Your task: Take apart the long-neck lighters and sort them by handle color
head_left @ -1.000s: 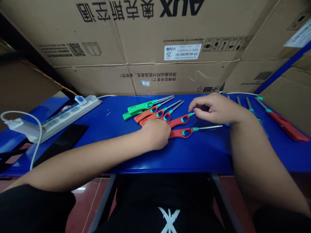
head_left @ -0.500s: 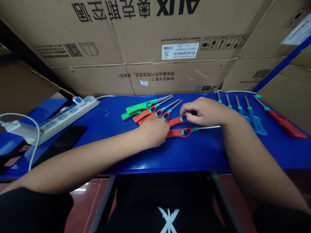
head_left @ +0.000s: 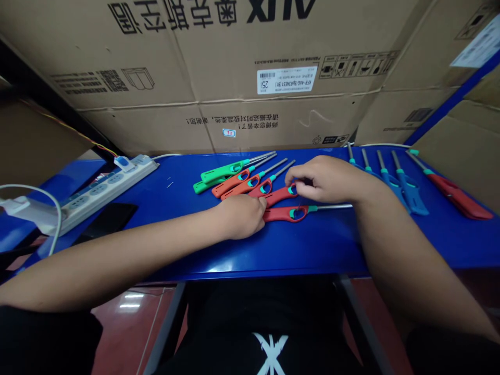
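Several long-nosed gas lighters with metal barrels and teal collars lie in a fan on the blue table (head_left: 230, 260). My left hand (head_left: 242, 216) is closed over the handle end of a red lighter (head_left: 279, 195); its fingertips are partly hidden. At the front of that lighter, my right hand (head_left: 326, 179) pinches with curled fingers near the trigger, hiding the barrel. Just nearer to me, another red lighter (head_left: 282, 214) points right, its handle end against my left hand. Beyond are a green lighter (head_left: 222, 172) and an orange lighter (head_left: 236, 183).
At the right stand out several blue lighters (head_left: 412, 195) and a red lighter (head_left: 455, 195), lying side by side. A white power strip (head_left: 107, 187) with plugs and a dark flat object (head_left: 109, 221) are on the left. A large cardboard box (head_left: 219, 67) walls the back.
My left hand has shifted slightly left along the handle, and more of the red lighters shows. My right hand moved very slightly left. The view has tilted a little.
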Demonstrator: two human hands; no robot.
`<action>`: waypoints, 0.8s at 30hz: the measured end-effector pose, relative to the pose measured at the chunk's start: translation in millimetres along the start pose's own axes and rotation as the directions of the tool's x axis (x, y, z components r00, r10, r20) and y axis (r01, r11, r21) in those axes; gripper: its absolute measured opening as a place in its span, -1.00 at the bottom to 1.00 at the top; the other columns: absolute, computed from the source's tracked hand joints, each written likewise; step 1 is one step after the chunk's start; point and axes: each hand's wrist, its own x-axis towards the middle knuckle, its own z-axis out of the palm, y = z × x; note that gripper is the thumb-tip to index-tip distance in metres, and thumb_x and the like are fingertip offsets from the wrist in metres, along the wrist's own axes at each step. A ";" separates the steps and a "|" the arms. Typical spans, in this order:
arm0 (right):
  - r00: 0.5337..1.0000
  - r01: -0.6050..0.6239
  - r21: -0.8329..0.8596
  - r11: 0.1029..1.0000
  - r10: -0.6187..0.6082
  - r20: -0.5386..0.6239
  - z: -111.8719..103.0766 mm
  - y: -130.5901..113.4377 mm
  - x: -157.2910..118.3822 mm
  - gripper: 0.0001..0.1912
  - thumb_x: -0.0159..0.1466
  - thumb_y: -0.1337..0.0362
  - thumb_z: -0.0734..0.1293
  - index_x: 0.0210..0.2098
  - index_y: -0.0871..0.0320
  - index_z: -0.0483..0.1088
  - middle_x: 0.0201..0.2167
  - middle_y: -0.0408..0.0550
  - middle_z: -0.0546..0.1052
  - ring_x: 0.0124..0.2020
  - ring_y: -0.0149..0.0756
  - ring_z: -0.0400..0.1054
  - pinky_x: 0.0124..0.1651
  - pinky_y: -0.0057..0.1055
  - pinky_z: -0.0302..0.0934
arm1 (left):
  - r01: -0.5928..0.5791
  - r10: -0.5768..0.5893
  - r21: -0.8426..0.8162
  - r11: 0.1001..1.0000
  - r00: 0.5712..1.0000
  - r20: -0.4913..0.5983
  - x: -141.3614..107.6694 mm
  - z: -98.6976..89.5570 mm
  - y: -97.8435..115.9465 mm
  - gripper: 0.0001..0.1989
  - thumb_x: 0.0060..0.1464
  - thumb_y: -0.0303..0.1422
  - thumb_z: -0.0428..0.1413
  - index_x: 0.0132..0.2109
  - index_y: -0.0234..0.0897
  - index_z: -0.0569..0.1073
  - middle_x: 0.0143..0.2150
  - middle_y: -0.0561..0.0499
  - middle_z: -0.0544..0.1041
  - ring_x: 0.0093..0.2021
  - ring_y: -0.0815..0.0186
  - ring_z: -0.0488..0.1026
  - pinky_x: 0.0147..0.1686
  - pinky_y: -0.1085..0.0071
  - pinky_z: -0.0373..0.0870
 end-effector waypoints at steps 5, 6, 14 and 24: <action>1.000 -0.005 -0.004 1.000 0.005 -0.012 0.3 1.0 0.4 -0.73 0.20 0.33 0.22 -0.23 0.12 0.54 -0.45 -0.11 0.56 -0.47 -0.34 0.30 -0.34 -0.40 -0.02 | -0.054 0.064 0.135 0.989 0.995 -0.074 1.1 12.8 -0.6 -0.60 0.29 -0.31 -0.10 0.06 -0.52 0.46 -0.17 -0.33 0.60 -0.17 -0.09 0.57 -0.28 0.16 0.41; 1.000 -0.005 -0.001 1.000 0.005 -0.010 0.4 1.2 0.3 -0.73 0.20 0.33 0.22 -0.22 0.12 0.54 -0.44 -0.11 0.57 -0.47 -0.34 0.31 -0.34 -0.40 -0.02 | -0.069 0.086 0.171 0.983 0.992 -0.093 0.9 12.8 -0.4 -0.60 0.29 -0.31 -0.10 0.05 -0.52 0.47 -0.15 -0.35 0.59 -0.15 -0.09 0.56 -0.25 0.15 0.41; 1.000 0.000 0.002 1.000 0.000 0.000 1.9 3.6 -0.8 -0.74 0.21 0.32 0.22 -0.21 0.11 0.53 -0.38 -0.11 0.58 -0.44 -0.34 0.32 -0.34 -0.39 -0.03 | -0.052 0.054 0.069 0.996 0.998 -0.024 -0.9 -7.7 7.9 -0.69 0.23 -0.42 0.01 -0.03 -0.47 0.57 -0.21 -0.30 0.62 -0.27 0.01 0.56 -0.39 0.24 0.34; 1.000 0.006 -0.009 1.000 -0.007 -0.014 1.8 2.0 1.2 -0.74 0.22 0.33 0.21 -0.22 0.12 0.53 -0.40 -0.10 0.58 -0.46 -0.34 0.30 -0.35 -0.40 -0.03 | 0.013 -0.008 0.050 0.999 0.996 -0.085 -1.6 -6.7 8.3 -0.78 0.18 -0.43 0.07 -0.16 -0.42 0.60 -0.27 -0.25 0.61 -0.23 0.07 0.55 -0.30 0.30 0.35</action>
